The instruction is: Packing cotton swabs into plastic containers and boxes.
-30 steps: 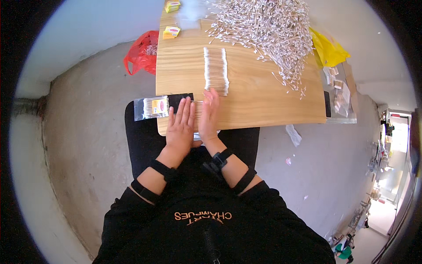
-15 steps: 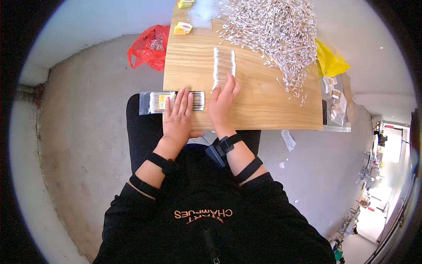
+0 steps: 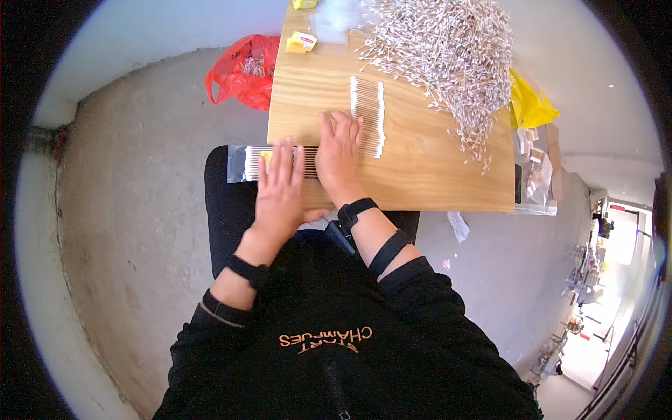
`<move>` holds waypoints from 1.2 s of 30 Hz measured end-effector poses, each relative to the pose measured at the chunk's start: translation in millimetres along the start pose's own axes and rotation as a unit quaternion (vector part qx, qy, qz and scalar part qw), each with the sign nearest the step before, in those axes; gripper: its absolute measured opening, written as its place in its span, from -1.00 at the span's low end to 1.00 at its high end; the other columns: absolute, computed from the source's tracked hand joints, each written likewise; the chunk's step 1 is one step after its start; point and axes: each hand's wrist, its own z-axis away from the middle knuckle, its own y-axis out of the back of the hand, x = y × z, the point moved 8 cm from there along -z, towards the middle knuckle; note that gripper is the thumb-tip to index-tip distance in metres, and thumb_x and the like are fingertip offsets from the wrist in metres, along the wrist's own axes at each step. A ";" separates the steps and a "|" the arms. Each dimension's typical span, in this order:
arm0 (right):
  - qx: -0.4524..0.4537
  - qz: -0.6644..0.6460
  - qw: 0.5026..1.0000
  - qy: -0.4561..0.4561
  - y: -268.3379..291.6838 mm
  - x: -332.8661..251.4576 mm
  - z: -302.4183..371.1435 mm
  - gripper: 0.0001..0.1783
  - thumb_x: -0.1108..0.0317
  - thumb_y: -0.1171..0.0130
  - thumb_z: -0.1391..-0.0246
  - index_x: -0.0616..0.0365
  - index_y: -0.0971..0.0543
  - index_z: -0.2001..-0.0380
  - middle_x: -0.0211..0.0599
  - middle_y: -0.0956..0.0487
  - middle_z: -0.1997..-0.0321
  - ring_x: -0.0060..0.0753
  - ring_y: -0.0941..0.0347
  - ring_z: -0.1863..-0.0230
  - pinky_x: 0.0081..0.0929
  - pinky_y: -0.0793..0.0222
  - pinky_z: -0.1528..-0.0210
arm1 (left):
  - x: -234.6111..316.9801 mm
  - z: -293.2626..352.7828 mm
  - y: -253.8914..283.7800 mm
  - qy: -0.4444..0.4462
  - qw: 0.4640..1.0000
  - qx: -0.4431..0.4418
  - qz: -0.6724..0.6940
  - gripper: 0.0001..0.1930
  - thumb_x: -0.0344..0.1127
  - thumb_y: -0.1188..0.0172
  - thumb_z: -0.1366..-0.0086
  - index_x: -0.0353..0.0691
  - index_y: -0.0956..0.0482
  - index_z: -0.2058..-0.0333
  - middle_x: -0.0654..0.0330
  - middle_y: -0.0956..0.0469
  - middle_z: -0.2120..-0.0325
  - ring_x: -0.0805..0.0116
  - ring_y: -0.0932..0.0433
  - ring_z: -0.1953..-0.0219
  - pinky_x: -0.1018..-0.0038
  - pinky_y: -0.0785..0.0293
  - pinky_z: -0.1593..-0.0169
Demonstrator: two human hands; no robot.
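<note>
My left hand (image 3: 278, 192) lies palm down with fingers stretched over a clear plastic sleeve (image 3: 236, 165) at the table's near-left edge. A row of cotton swabs (image 3: 253, 164) fills the sleeve, along with a yellow label (image 3: 267, 158) half covered by my fingers. My right hand (image 3: 339, 157), fingers extended, rests at the sleeve's right end and hides that end. Beside its fingertips, a second row of loose cotton swabs (image 3: 367, 112) is lined up on the wooden table (image 3: 434, 175). I see nothing gripped in either hand.
A big heap of cotton swabs (image 3: 448, 56) covers the far right. Yellow cards (image 3: 301, 42) and clear plastic sleeves (image 3: 334, 21) lie at the far left. A red bag (image 3: 241, 73) hangs left of the table; a yellow bag (image 3: 532, 101) is at its right.
My right hand has shifted left, off the loose swab row and onto the sleeve's right end. My left hand stays over the sleeve, its fingers slightly blurred. The view has shifted a little.
</note>
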 end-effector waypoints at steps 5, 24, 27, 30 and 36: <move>0.002 0.014 1.000 -0.002 -0.6 2.3 0.2 -0.62 0.50 0.03 -0.01 0.16 -0.47 0.05 -0.15 -0.33 0.01 -0.10 -0.19 -0.19 -0.01 0.13 -0.37 | -75.7 10.1 34.0 0.125 0.950 0.272 0.088 -0.21 -0.16 -0.31 -0.10 -0.41 -0.14 -0.20 -0.28 -0.05 -0.22 -0.20 -0.02 -0.27 0.00 0.00 -0.27; -0.010 0.014 1.000 0.020 -9.8 -6.0 -1.6 -0.64 0.52 0.06 -0.02 0.17 -0.45 0.06 -0.18 -0.37 0.05 -0.15 -0.23 -0.17 0.00 0.09 -0.34 | -150.1 -3.4 -88.3 0.343 0.587 0.149 0.718 -0.70 -0.13 -0.11 -0.35 -0.30 -0.53 0.29 0.24 -0.58 0.44 0.50 -0.54 0.41 0.55 -0.47 0.32; -0.011 0.012 1.000 0.023 -12.5 -7.6 -1.5 -0.64 0.52 0.07 -0.02 0.17 -0.45 0.06 -0.18 -0.37 0.06 -0.14 -0.23 -0.17 0.01 0.08 -0.34 | -151.0 -3.2 -89.5 0.333 0.595 0.156 0.715 -0.71 -0.13 -0.10 -0.35 -0.29 -0.54 0.32 0.26 -0.58 0.45 0.52 -0.54 0.42 0.56 -0.47 0.34; -0.007 -0.001 0.999 0.031 -12.6 -12.7 -2.8 -0.64 0.51 0.07 -0.02 0.19 -0.45 0.06 -0.17 -0.38 0.06 -0.12 -0.24 -0.16 0.03 0.06 -0.33 | -150.0 -2.2 -88.9 0.352 0.587 0.169 0.709 -0.70 -0.13 -0.14 -0.32 -0.30 -0.56 0.32 0.28 -0.57 0.45 0.55 -0.50 0.43 0.58 -0.43 0.31; -0.017 -0.032 0.999 0.030 -23.3 -32.9 -5.3 -0.64 0.51 0.06 -0.01 0.23 -0.44 0.07 -0.11 -0.38 0.05 -0.08 -0.26 -0.13 0.03 0.02 -0.31 | -149.9 -1.8 -77.9 0.353 0.617 0.196 0.676 -0.69 -0.14 -0.12 -0.34 -0.34 -0.52 0.29 0.23 -0.58 0.43 0.52 -0.54 0.43 0.56 -0.46 0.34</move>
